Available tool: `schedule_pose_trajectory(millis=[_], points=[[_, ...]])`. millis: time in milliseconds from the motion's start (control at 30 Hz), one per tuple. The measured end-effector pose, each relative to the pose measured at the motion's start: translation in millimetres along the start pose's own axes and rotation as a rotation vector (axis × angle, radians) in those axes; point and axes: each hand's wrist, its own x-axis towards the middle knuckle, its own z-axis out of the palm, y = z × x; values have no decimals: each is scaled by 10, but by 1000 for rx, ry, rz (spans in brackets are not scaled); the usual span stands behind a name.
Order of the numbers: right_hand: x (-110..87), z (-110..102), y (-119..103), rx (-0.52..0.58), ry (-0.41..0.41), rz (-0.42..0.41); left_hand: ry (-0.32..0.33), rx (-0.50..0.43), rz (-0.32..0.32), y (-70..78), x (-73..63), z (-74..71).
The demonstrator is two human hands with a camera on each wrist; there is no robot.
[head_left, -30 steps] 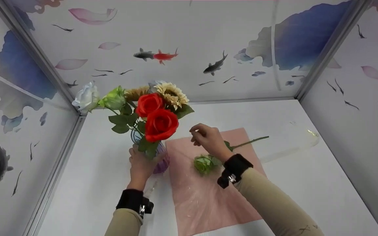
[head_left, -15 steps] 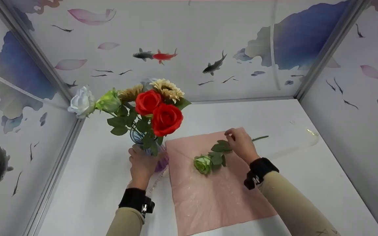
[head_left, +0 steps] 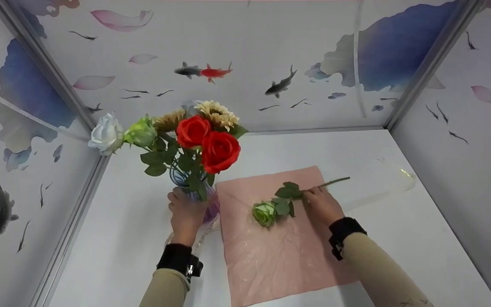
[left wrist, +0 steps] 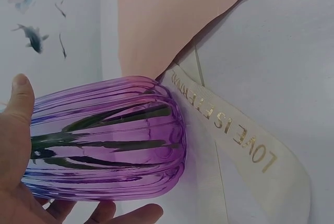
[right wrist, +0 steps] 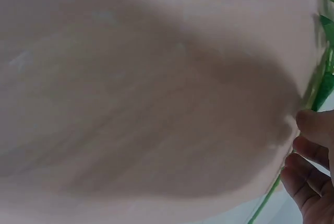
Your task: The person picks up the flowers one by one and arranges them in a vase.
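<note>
My left hand (head_left: 189, 213) holds a ribbed glass vase (left wrist: 120, 140), blue fading to purple, with the thumb on one side and the fingers round the other. Dark green stems show through the glass. Two red roses (head_left: 221, 152), a white rose (head_left: 107, 134), a green rose (head_left: 141, 132) and beige sunflowers (head_left: 218, 114) stand in the vase. Over pink wrapping paper (head_left: 267, 264), my right hand (head_left: 323, 205) pinches the stem (right wrist: 269, 195) of a single green rose (head_left: 264, 214) between thumb and fingers. That bloom points left, and its stem end passes the paper's right edge.
A cream ribbon (left wrist: 245, 135) with gold lettering lies on the white table (head_left: 407, 238) beside the vase's base. Clear material with a gold glint (head_left: 407, 172) is near the table's right edge. Printed wall panels (head_left: 245, 47) enclose the back and sides.
My right hand has moved from near the vase to the right and down onto the single rose's stem. The front red rose has shifted slightly right and up. My left hand stays on the vase.
</note>
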Motion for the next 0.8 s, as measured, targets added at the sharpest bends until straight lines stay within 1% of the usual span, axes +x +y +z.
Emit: schedule_pose_trajectory(millis=[133,267,433,500,667,800], points=[[-56,96,32,19,-15,69,11,2,1,5,-3,0],[-48,133,38,67,-28,132,23,-2,-3,-3,-2,-1],[-18,140,36,35,-49,113,55,2,18,-25,-10,2],[-10,130,25,34,-70,122,52,1,29,-30,-12,7],[4,123,-1,100,-122,231,9,1,21,-25,-5,17],[11,136,-10,100,-118,279,7,-10,16,-4,1,13]])
